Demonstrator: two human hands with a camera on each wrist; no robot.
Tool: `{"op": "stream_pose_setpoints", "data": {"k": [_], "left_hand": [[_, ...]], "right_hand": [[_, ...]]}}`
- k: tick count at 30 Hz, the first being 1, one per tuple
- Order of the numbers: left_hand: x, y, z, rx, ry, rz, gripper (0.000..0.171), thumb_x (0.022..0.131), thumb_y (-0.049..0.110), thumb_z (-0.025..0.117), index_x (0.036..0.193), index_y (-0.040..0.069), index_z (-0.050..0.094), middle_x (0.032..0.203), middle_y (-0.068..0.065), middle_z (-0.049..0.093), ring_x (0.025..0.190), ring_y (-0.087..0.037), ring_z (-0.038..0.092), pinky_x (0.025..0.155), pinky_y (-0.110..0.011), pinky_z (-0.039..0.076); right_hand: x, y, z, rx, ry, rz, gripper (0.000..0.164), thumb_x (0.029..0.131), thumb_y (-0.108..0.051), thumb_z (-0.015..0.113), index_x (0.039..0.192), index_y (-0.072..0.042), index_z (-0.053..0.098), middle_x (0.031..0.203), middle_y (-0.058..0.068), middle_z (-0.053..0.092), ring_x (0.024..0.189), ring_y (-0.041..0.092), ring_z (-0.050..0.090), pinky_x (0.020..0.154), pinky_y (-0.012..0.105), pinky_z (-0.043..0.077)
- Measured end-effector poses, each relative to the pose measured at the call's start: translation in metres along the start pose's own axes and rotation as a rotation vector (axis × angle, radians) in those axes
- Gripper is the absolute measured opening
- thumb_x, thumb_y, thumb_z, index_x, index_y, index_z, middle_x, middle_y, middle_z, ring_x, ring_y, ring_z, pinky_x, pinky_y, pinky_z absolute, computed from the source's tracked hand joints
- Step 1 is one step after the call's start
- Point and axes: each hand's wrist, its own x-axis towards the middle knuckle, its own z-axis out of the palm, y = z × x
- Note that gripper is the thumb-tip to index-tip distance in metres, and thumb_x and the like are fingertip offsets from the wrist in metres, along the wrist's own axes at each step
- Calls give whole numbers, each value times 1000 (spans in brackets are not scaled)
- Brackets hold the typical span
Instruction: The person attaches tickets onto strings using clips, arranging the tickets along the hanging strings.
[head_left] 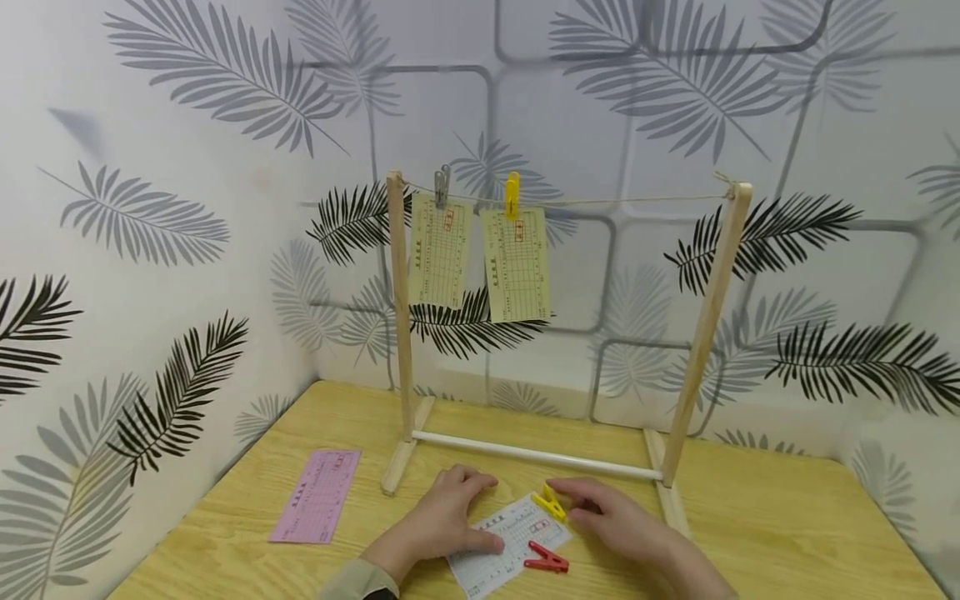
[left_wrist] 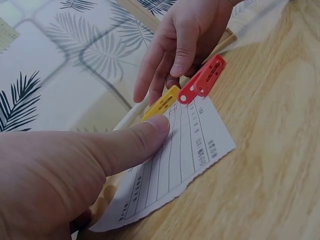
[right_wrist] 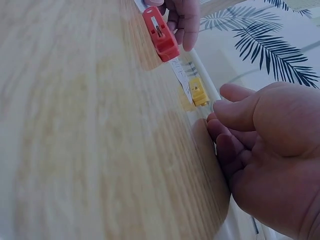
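Note:
A white printed slip [head_left: 498, 554] lies on the table with a yellow clothespin [head_left: 550, 503] at its far right corner and a red clothespin [head_left: 547, 558] by its right edge. My left hand [head_left: 447, 517] hovers close over the slip's left side, thumb reaching across the paper and fingers spread apart. Beside the yellow clothespin is my right hand [head_left: 617, 518], loosely bent, its fingertips right at the clip. The right wrist view shows a small gap between the right thumb [right_wrist: 232, 114] and the yellow clothespin [right_wrist: 199, 92], with nothing pinched.
A wooden frame [head_left: 705, 333] stands behind the hands, a string [head_left: 637, 200] across its top. Two yellowish slips hang there, one from a grey clip [head_left: 442, 187], one from a yellow clothespin [head_left: 512, 196]. A pink slip [head_left: 315, 497] lies at left.

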Motion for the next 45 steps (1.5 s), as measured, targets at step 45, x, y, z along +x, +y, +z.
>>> {"op": "stream_pose_setpoints", "data": {"k": [45], "left_hand": [[-5,2,-3,133,100,-47,71,83,48,98,136,7,73,139,-11,62,127,-33,55,108,-54,50]], "right_hand": [[0,12,3,90,80,-2,23,97,2,80,116,-2,69,119,14,64,96,17,63,82,26,54]]}}
